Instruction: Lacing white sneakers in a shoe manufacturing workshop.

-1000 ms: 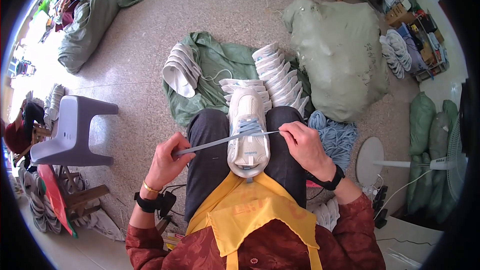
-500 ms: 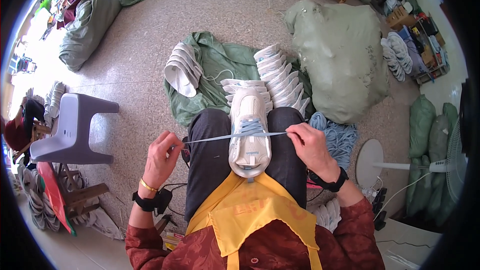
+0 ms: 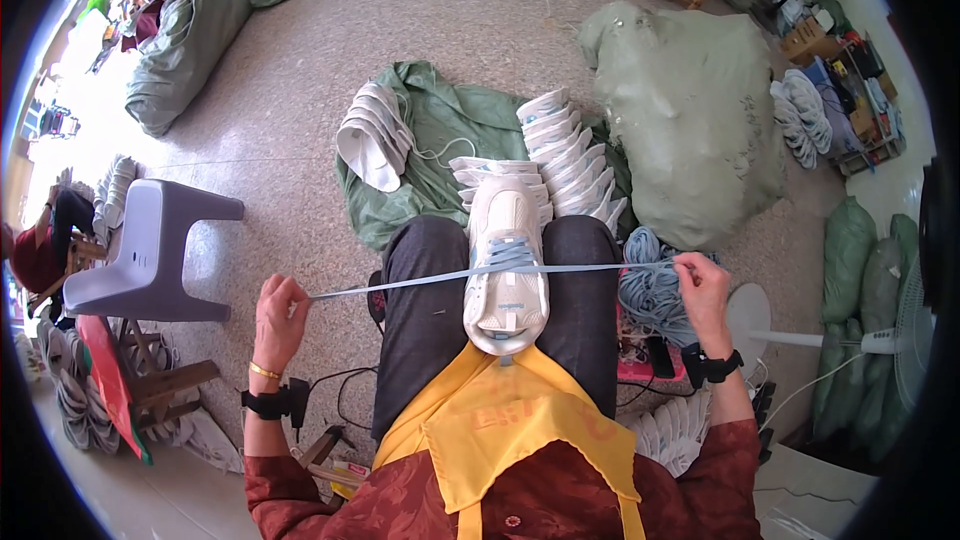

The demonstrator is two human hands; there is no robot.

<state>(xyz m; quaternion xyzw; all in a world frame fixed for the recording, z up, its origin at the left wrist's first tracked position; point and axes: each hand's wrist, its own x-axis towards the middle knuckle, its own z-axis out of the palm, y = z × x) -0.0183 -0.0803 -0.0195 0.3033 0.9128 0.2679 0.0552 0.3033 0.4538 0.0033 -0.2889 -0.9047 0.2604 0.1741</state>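
A white sneaker (image 3: 507,300) rests between my thighs, its toe pointing away from me. Light blue shoelace (image 3: 412,282) crosses its eyelets, and both ends stretch out sideways nearly straight. My left hand (image 3: 278,320) pinches one end well out to the left of my knee. On the right, my right hand (image 3: 704,298) pinches the other end above a bundle of blue laces (image 3: 655,290). Beyond my knees, stacked white shoe uppers (image 3: 570,160) and another nested stack (image 3: 374,140) lie on a green cloth sack (image 3: 450,120).
A big stuffed green sack (image 3: 690,120) stands at the far right. To the left is a grey plastic chair (image 3: 150,250). A white fan (image 3: 880,340) lies across the right side, near green bundles (image 3: 850,260). Other people sit at the far left edge.
My hands have moved farther apart, drawing longer lengths of lace out to both sides. The sneaker stays between my thighs.
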